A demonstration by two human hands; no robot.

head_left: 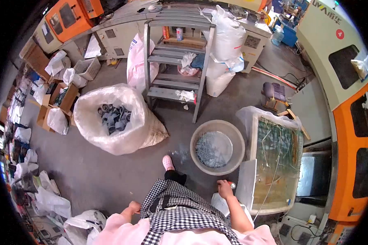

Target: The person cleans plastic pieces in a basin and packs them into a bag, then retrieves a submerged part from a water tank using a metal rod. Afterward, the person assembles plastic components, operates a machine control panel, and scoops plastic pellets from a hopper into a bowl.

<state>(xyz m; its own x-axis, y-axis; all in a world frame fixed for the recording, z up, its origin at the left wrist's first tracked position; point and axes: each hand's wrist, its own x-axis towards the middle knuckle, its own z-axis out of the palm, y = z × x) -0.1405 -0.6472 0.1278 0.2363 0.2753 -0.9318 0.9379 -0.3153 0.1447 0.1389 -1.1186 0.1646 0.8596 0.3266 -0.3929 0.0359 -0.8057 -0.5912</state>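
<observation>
My right hand [225, 189] is low at the right of my body, its fingers curled beside a small red and silver can-like object [232, 185]; whether it grips this object is unclear. At the left of my checkered apron [184, 212], my left hand [134, 206] is closed, with a bit of something orange-red at its fingers. Just beyond my right hand stands a round grey tub [239, 157] with thin grey pieces [208, 151] inside. A large white sack [145, 139] of dark grey pipe-like parts [114, 118] stands open ahead to the left.
Metal steps [176, 77] stand ahead, with full white sacks [227, 36] beside them. A water-filled tank [274, 163] with netting is at the right, near an orange and cream machine [351, 122]. Cardboard boxes [65, 100] and bags line the left.
</observation>
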